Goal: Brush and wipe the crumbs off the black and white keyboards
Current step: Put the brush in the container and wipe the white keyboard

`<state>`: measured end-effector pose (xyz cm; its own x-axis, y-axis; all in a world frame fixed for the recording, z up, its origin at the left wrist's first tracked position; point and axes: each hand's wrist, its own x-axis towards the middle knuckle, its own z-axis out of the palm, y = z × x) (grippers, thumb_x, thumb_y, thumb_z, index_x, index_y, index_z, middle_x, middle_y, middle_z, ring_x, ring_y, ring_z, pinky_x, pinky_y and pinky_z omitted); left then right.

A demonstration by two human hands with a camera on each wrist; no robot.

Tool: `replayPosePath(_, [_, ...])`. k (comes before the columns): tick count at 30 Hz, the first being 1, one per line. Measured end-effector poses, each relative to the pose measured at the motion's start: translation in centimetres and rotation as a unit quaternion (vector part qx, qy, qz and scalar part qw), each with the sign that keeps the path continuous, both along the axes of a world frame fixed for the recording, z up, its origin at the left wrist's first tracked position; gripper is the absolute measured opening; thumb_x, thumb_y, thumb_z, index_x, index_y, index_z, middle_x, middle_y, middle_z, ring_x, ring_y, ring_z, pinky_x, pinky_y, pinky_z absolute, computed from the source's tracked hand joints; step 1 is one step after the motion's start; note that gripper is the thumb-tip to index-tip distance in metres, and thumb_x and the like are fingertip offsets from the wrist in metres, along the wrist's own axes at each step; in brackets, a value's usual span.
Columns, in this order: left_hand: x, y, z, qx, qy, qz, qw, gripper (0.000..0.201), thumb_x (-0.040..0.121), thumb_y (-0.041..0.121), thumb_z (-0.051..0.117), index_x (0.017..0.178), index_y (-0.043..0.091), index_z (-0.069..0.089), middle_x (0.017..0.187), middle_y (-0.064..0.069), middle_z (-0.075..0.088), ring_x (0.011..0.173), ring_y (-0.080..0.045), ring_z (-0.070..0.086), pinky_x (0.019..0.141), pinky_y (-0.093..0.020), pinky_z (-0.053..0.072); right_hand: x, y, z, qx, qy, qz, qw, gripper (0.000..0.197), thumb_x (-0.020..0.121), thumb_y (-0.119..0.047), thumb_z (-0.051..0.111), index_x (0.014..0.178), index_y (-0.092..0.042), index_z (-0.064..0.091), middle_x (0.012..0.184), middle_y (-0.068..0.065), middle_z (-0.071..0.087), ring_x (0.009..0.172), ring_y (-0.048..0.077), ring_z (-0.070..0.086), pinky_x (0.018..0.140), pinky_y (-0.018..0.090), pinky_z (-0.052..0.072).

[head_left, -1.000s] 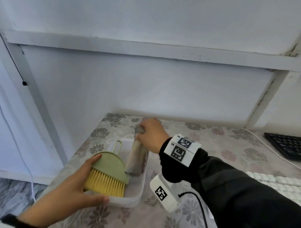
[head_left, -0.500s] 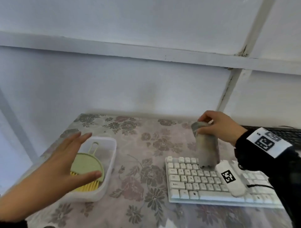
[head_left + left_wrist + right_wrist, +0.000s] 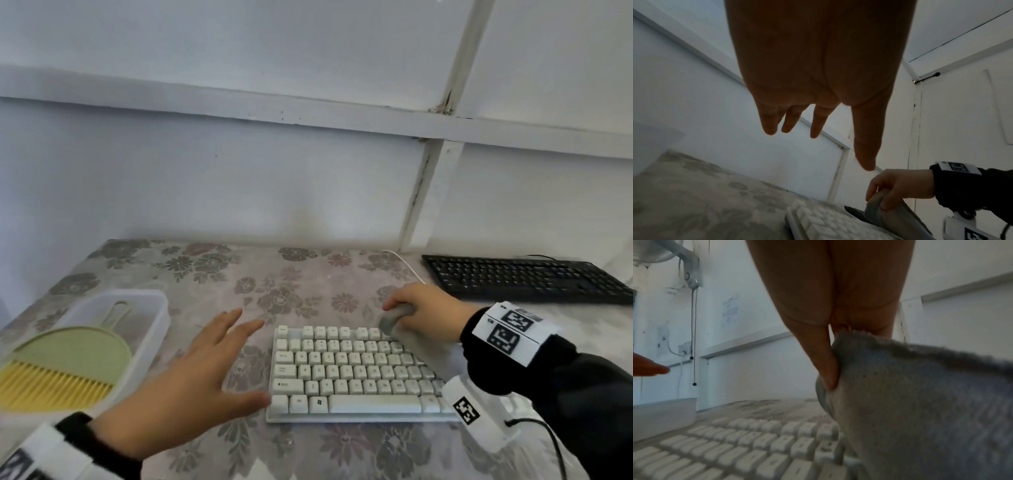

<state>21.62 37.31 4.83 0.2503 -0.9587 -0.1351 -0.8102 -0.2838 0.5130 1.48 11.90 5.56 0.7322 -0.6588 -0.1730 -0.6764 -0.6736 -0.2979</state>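
Observation:
The white keyboard [image 3: 346, 371] lies in the middle of the flowered table, and the black keyboard [image 3: 520, 277] lies at the back right. My right hand [image 3: 426, 311] grips a grey cloth [image 3: 397, 317] at the white keyboard's top right; in the right wrist view the thumb pinches the cloth [image 3: 920, 402] while it drapes down onto the keys [image 3: 756, 451]. My left hand [image 3: 205, 370] hovers with fingers spread just left of the white keyboard, holding nothing; its straight fingers [image 3: 816, 123] show in the left wrist view. The green brush [image 3: 68, 359] with yellow bristles lies in the tub.
A white plastic tub [image 3: 150, 308] sits at the table's left. A white cable [image 3: 404, 263] runs from the white keyboard toward the back wall. The wall stands close behind the table. Bare tablecloth [image 3: 239, 284] lies between the tub and the keyboards.
My right hand carried the cloth from the tub across to the white keyboard and lowered it onto the keys. My left hand let go of the tub and moved right toward the keyboard.

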Motion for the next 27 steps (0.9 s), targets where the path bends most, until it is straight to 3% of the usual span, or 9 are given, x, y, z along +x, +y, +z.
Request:
replayPosePath(4, [-1.4,-1.3,-0.5,0.029,-0.012,0.015,0.999,0.090,0.068,0.070,0.050,0.139,0.050,-0.001,0.148,0.025,-0.014,0.126,0.012,-0.010,0.112,-0.022,0.009,-0.8,-1.2,-1.4,0.050,-0.063,-0.030,0.996,0.028,0.090,-0.004,0.046,0.112,-0.020,0.052,0.105,-0.004,0.053,0.102,0.014,0.051,0.077,0.016,0.038])
replayPosePath(9, [-2.0,-2.3,-1.1,0.057,-0.011,0.018,0.998,0.106,0.043,0.082,0.032,0.138,0.051,-0.004,0.150,0.023,-0.013,0.132,0.009,-0.007,0.113,-0.022,0.010,-1.8,-2.3,-2.3,0.061,-0.119,-0.058,0.989,0.025,0.088,0.001,0.045,0.089,-0.024,0.051,0.095,-0.003,0.056,0.088,0.016,0.054,0.077,0.024,0.044])
replayPosePath(12, [-2.0,-2.8,-1.7,0.059,-0.015,0.024,0.998,0.109,0.041,0.083,0.031,0.139,0.050,-0.004,0.151,0.021,-0.014,0.140,0.001,-0.003,0.113,-0.023,0.013,-2.1,-2.3,-2.3,0.044,-0.119,-0.034,0.991,0.026,0.087,-0.003,0.055,0.077,-0.026,0.057,0.094,-0.004,0.057,0.089,0.016,0.057,0.078,0.018,0.043])
replayPosePath(15, [-2.2,-3.5,-2.0,0.060,-0.021,0.024,0.998,0.112,0.041,0.087,0.032,0.140,0.048,-0.003,0.152,0.018,-0.014,0.141,-0.002,-0.005,0.114,-0.024,0.012,-2.2,-2.0,-2.7,-0.064,-0.110,0.000,0.992,0.013,0.088,-0.009,0.058,0.089,-0.019,0.067,0.098,0.000,0.049,0.093,0.015,0.048,0.074,0.012,0.034])
replayPosePath(17, [-2.3,-3.9,-2.3,0.065,-0.034,0.036,0.997,0.099,0.062,0.077,0.046,0.142,0.044,-0.003,0.152,0.016,-0.015,0.141,-0.003,-0.007,0.115,-0.025,0.011,-2.2,-1.7,-2.6,-0.114,-0.099,0.028,0.988,0.018,0.090,-0.009,0.054,0.102,-0.013,0.067,0.099,-0.001,0.047,0.098,0.016,0.045,0.075,0.012,0.031])
replayPosePath(19, [-2.4,-4.2,-2.5,0.064,-0.041,0.041,0.996,0.094,0.069,0.071,0.048,0.142,0.042,-0.003,0.153,0.014,-0.015,0.142,-0.004,-0.007,0.115,-0.026,0.010,-2.2,-0.9,-2.1,-0.115,-0.080,0.050,0.989,0.025,0.093,-0.010,0.046,0.112,-0.012,0.062,0.105,-0.001,0.051,0.100,0.014,0.048,0.078,0.012,0.032])
replayPosePath(23, [-2.2,-4.7,-3.0,0.075,-0.022,0.020,0.997,0.118,0.040,0.085,0.031,0.144,0.039,-0.001,0.153,0.014,-0.012,0.142,-0.005,-0.002,0.115,-0.025,0.011,-2.4,1.1,-1.6,-0.054,-0.088,0.073,0.992,0.057,0.080,-0.048,0.021,0.105,-0.017,0.063,0.097,-0.008,0.057,0.091,0.009,0.053,0.084,0.020,0.041])
replayPosePath(24, [-1.9,-4.8,-3.2,0.079,-0.019,0.017,0.997,0.122,0.036,0.086,0.028,0.144,0.038,-0.002,0.153,0.013,-0.012,0.142,-0.006,0.000,0.115,-0.026,0.011,-2.4,1.2,-2.0,-0.048,-0.079,0.080,0.992,0.055,0.083,-0.049,0.023,0.106,-0.019,0.062,0.098,-0.009,0.057,0.092,0.008,0.053,0.085,0.021,0.041])
replayPosePath(27, [-1.4,-5.0,-3.8,0.092,-0.009,0.007,0.996,0.129,0.032,0.089,0.026,0.146,0.035,-0.005,0.154,0.013,-0.013,0.142,-0.006,-0.001,0.116,-0.028,0.011,-2.6,1.1,-3.1,-0.050,-0.038,0.102,0.993,0.029,0.095,-0.030,0.045,0.122,-0.022,0.054,0.116,-0.007,0.055,0.104,0.008,0.051,0.094,0.020,0.039])
